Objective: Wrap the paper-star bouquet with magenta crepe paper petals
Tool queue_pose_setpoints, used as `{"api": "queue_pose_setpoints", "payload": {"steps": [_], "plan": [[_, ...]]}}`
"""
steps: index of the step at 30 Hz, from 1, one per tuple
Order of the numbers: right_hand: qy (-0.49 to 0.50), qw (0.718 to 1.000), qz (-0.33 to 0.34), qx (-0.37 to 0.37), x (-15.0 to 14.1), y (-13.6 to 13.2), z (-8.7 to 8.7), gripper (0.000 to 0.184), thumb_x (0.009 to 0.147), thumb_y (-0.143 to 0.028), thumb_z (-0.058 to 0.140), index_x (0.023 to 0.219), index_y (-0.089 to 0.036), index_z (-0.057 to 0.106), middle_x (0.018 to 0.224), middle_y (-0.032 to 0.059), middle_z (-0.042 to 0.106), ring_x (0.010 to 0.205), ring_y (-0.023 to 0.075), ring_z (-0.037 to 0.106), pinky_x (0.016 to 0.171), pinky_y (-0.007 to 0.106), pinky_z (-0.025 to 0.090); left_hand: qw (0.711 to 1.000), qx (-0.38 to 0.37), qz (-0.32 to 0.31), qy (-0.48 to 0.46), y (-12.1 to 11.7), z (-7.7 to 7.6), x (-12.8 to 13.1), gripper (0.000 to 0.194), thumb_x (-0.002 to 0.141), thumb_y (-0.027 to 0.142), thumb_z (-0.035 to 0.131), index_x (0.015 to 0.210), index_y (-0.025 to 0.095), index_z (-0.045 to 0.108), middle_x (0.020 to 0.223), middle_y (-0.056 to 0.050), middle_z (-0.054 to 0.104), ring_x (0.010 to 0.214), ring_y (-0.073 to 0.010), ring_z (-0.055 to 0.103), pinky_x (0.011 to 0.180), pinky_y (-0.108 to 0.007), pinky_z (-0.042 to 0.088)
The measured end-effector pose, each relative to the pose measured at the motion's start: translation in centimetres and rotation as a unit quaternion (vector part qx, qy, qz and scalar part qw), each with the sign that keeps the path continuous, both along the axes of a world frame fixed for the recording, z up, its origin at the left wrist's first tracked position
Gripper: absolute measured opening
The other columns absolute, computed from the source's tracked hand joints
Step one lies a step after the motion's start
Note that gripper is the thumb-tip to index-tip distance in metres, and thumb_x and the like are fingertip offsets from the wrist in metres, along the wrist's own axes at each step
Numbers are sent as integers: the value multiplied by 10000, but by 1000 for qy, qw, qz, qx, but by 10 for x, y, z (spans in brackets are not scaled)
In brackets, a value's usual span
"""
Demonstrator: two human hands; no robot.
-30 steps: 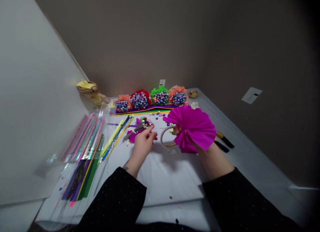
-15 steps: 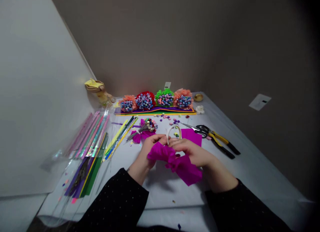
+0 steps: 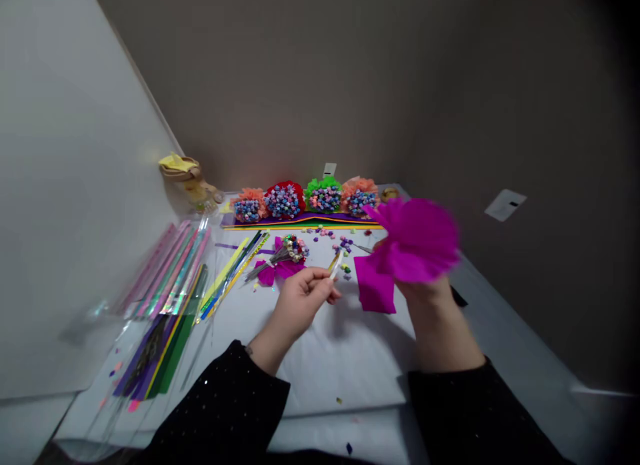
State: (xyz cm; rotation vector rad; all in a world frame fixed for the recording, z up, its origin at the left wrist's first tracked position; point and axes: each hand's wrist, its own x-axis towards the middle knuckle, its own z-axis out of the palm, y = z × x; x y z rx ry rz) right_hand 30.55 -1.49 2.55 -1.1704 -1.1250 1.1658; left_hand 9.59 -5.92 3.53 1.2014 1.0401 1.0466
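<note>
My left hand [image 3: 301,305] pinches a thin pale stick [image 3: 335,265] between thumb and fingers, its far end tilted up and away from me. My right hand [image 3: 426,295] is raised and holds a pleated magenta crepe-paper fan [image 3: 416,241], which is blurred by motion and hides the fingers. Under the fan, a flat magenta paper sheet [image 3: 375,289] lies on the white table covering [image 3: 350,358]. A beaded bunch with silver stems [image 3: 285,253] rests on magenta scraps to the left of the stick.
Four paper-and-bead pompoms [image 3: 300,201] stand in a row on coloured strips at the back. Cellophane packs of coloured strips [image 3: 170,278] lie to the left. Small beads [image 3: 330,237] are scattered mid-table. Black-handled tools [image 3: 457,296] barely show behind my right hand. Walls close the back and sides.
My hands have moved apart. The magenta fan has risen up and to the right in my right hand, while my left hand now holds the pale stick separately. The scissors and pliers are now hidden.
</note>
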Motion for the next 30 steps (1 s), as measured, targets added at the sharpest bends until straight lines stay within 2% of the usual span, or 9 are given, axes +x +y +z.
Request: {"api": "queue_pose_setpoints", "payload": {"steps": [2, 4, 7, 9, 12, 18, 26, 30], "plan": [[5, 999, -49, 7, -9, 1, -2, 122, 719, -326, 644, 740, -210, 610, 641, -11, 590, 561, 135, 545, 549, 277, 464, 998, 12, 13, 65, 1, -3, 3, 195, 741, 314, 619, 833, 144, 647, 691, -62, 709, 618, -171, 638, 633, -294, 495], [-24, 998, -63, -8, -22, -1, -2, 121, 648, -285, 658, 678, -181, 604, 558, -14, 577, 494, 129, 527, 500, 263, 435, 988, 67, 36, 136, 2, -7, 6, 170, 738, 273, 609, 836, 154, 681, 731, -60, 721, 675, -184, 654, 663, -294, 496], [-139, 988, -71, -2, -35, -5, -1, 122, 668, -278, 590, 673, -162, 627, 553, 4, 606, 503, 137, 543, 499, 249, 421, 967, 138, 63, 202, 4, -13, 10, 123, 721, 220, 607, 784, 179, 704, 731, -35, 722, 691, -181, 651, 676, -279, 486], [-226, 970, -89, 18, -38, -5, -4, 128, 673, -263, 555, 678, -167, 640, 583, 12, 627, 537, 144, 557, 517, 244, 418, 966, 135, 66, 210, 6, -17, 13, 114, 717, 205, 601, 761, 180, 703, 708, -29, 716, 667, -175, 644, 657, -270, 480], [-267, 960, -85, 14, -38, -1, -12, 118, 668, -258, 542, 653, -180, 630, 576, 7, 629, 544, 148, 556, 517, 237, 413, 970, 107, 45, 213, 9, -25, 16, 117, 725, 217, 600, 764, 166, 698, 704, -37, 713, 663, -179, 642, 637, -267, 468], [-218, 974, -59, 0, -39, 5, -21, 100, 663, -262, 549, 611, -186, 588, 525, -13, 566, 494, 129, 501, 470, 219, 376, 987, 70, 29, 144, 12, -38, 16, 171, 780, 304, 594, 823, 155, 666, 725, -44, 713, 673, -181, 639, 602, -257, 448], [-208, 977, -36, 12, -47, -3, -13, 85, 679, -252, 549, 635, -189, 586, 525, -16, 593, 498, 131, 526, 499, 222, 400, 990, 68, 79, 98, 17, -40, 17, 215, 765, 298, 624, 905, 136, 651, 750, -53, 693, 692, -178, 637, 664, -273, 472], [-192, 981, -26, 11, -47, -4, -13, 74, 678, -248, 555, 655, -188, 591, 542, -16, 598, 506, 130, 536, 504, 224, 416, 993, 55, 90, 57, 20, -36, 14, 160, 749, 281, 607, 830, 150, 650, 674, -14, 652, 631, -145, 594, 623, -245, 443]]}}
